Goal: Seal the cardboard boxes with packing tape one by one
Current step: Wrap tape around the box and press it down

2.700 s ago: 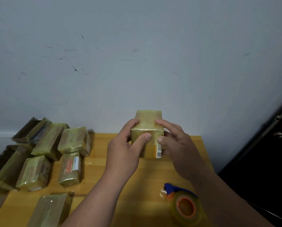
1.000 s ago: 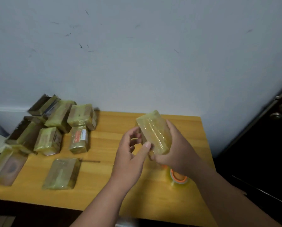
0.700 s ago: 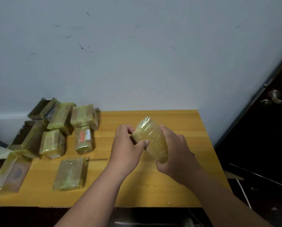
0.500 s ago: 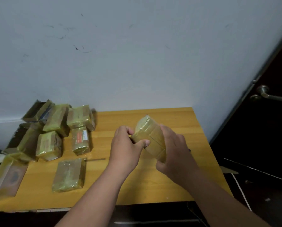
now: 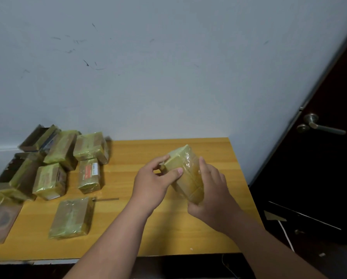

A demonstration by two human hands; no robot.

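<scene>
A small cardboard box (image 5: 185, 174) wrapped in shiny yellowish tape hangs tilted above the wooden table (image 5: 168, 228). My right hand (image 5: 211, 194) grips its lower right side, fingers wrapped behind it. My left hand (image 5: 154, 182) pinches its upper left corner, thumb on the front face and fingers on the far end. The tape roll is not visible in this view.
Several tape-wrapped boxes (image 5: 49, 180) crowd the table's left side, one flat box (image 5: 72, 217) lying nearer the front edge. A white wall stands behind the table. A dark door with a metal handle (image 5: 317, 125) is at the right.
The box has been turned from upright to tilted between both hands. The view has shifted, and the tape roll seen earlier near my right arm no longer shows.
</scene>
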